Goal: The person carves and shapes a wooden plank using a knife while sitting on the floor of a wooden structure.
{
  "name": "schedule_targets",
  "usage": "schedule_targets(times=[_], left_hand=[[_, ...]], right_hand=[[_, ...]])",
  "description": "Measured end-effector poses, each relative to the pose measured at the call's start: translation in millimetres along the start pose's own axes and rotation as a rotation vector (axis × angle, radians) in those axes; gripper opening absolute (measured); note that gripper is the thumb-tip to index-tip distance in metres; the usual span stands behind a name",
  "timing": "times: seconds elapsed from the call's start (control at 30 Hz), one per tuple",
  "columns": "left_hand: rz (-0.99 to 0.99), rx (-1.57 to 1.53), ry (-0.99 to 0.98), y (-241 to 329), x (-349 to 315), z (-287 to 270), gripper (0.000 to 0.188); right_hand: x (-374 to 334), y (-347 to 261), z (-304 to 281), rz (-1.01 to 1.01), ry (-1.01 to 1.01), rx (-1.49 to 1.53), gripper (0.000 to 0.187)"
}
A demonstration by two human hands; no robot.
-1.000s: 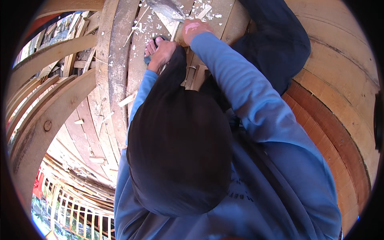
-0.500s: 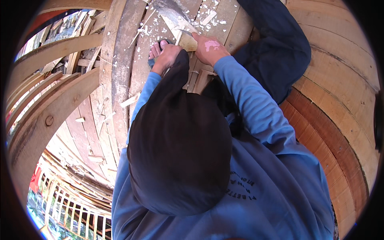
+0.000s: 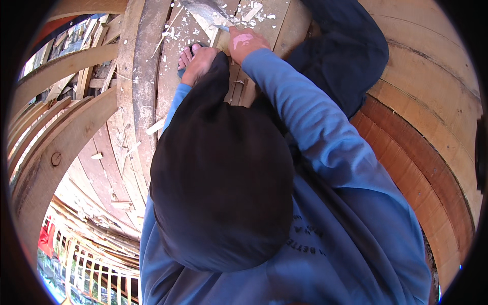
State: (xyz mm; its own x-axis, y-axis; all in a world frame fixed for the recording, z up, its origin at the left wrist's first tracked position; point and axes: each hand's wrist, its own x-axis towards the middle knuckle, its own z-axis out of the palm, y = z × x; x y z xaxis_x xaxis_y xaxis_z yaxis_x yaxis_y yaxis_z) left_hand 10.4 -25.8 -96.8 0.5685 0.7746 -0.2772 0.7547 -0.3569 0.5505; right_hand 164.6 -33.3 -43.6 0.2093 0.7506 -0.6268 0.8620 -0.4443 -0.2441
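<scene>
My right hand (image 3: 247, 42) is closed around the handle of a knife, hidden in the fist; its narrow grey blade (image 3: 220, 27) points left. Just under the blade is a pale piece of wood (image 3: 222, 41), partly covered by my hands. My left hand (image 3: 201, 65) is at the near left end of this wood and appears to grip it, though most of its fingers are out of sight. Bare toes in a dark sandal (image 3: 186, 55) show right beside the left hand. Below the hands, dark cloth (image 3: 223, 178) covers much of the middle.
Pale wood chips (image 3: 250, 14) lie scattered over the plank floor (image 3: 173, 76). A bent leg in dark trousers (image 3: 340, 66) is at the right. Curved timber ribs (image 3: 66, 137) stand on the left, and a planked wooden wall (image 3: 432, 101) rises at the right.
The right hand with the knife has moved a little left and away, over the wood. The whole view has shifted slightly; the left hand stays near the foot.
</scene>
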Motion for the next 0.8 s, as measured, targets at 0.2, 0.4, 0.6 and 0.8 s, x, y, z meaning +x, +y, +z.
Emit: schedule_targets(times=[0.2,0.4,0.6,0.8], left_hand=[[-0.020,-0.003,-0.055,-10,-2,-3,0.025],[-0.005,-0.005,-0.097,-10,1,-2,0.025],[-0.011,-0.015,-0.138,-20,1,10,0.026],[-0.010,-0.024,-0.163,-26,4,12,0.026]], right_hand=[[24,-6,-5,0.099,-0.104,-0.059,0.045],[50,49,15,-0.016,0.050,-0.058,0.055],[19,56,-49,-0.095,0.019,0.014,0.066],[-1,86,-63,-0.362,0.374,0.193,0.036]])
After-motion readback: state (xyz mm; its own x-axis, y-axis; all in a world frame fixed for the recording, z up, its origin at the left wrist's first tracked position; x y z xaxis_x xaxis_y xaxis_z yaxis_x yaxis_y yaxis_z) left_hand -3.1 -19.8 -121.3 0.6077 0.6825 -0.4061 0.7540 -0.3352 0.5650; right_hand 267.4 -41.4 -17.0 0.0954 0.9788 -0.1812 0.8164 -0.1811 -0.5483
